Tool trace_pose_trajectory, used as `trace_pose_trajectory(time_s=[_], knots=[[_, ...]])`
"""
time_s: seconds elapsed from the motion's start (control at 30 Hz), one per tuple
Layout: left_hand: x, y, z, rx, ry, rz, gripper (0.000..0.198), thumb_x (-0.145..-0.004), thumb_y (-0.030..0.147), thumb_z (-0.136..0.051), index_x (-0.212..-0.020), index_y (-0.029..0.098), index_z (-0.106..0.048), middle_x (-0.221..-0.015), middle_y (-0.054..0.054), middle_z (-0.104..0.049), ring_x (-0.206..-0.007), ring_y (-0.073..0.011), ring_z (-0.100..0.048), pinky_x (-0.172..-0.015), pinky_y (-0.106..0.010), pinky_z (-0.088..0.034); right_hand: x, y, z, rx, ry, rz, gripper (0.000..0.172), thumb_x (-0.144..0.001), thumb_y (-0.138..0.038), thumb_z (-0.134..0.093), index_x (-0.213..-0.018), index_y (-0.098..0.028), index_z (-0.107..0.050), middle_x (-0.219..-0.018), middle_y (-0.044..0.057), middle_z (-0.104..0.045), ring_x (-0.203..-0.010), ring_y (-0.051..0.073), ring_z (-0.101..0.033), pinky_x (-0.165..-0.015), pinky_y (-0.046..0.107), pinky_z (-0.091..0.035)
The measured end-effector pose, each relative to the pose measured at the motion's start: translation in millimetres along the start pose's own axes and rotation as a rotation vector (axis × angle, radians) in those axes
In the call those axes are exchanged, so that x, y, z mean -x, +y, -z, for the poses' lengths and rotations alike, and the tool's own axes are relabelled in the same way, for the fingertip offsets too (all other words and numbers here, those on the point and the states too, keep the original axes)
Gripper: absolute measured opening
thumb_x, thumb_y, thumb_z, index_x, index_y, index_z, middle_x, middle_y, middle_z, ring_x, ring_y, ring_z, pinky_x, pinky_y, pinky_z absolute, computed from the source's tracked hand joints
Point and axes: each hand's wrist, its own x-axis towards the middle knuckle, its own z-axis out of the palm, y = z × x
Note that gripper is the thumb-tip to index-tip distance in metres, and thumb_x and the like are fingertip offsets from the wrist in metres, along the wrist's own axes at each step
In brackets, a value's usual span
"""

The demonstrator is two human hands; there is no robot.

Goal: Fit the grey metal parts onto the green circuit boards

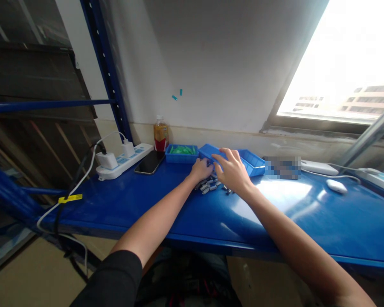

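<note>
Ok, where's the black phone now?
Head view, left side: the flat black phone lies on the blue table between the white power strip and the blue bin of green parts.

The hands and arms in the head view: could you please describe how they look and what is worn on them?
The left hand and right hand are bare: no gloves, rings or watch show. A black sleeve covers the left upper arm; the right arm shows no sleeve.

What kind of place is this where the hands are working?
Probably a workshop or storeroom bench: a blue metal rack, blue parts trays, and small grey parts by the left hand and right hand.
</note>
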Motion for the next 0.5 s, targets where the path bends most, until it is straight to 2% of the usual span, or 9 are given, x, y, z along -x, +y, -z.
trace_pose_trajectory(time_s=[0.13,0.27,0.5], knots=[[2,-1,-1.0,-0.027,-0.031,-0.015,0.049,-0.088,0.043,-0.043,-0.131,0.021,-0.047,-0.123,-0.013,-0.054,-0.115,-0.0269,-0.052,-0.097,-0.036,-0.041,-5,33,-3,-0.073,0.147,-0.036,0.026,-0.089,-0.025,-0.047,-0.107,-0.022,-0.066,-0.108,0.010,-0.058,-0.100,0.025,-0.051,-0.088,0.042,-0.046],[7,2,-0.5,-0.071,-0.066,-0.031,0.047,-0.086,0.049,-0.042,-0.125,0.024,-0.053,-0.126,-0.012,-0.050,-0.115,-0.0298,-0.050,-0.097,-0.041,-0.040,-5,61,-12,-0.109,0.222,-0.058,0.023,-0.089,-0.025,-0.047,-0.101,-0.022,-0.066,-0.102,0.008,-0.063,-0.097,0.023,-0.054,-0.090,0.041,-0.043],[13,6,8.0,-0.188,-0.157,-0.048,0.050,-0.088,0.054,-0.036,-0.129,0.028,-0.047,-0.131,-0.010,-0.044,-0.122,-0.0301,-0.044,-0.097,-0.043,-0.039,-4,84,-18,-0.046,0.330,-0.192,0.024,-0.090,-0.030,-0.044,-0.094,-0.021,-0.066,-0.097,0.008,-0.062,-0.097,0.023,-0.052,-0.093,0.040,-0.037]])
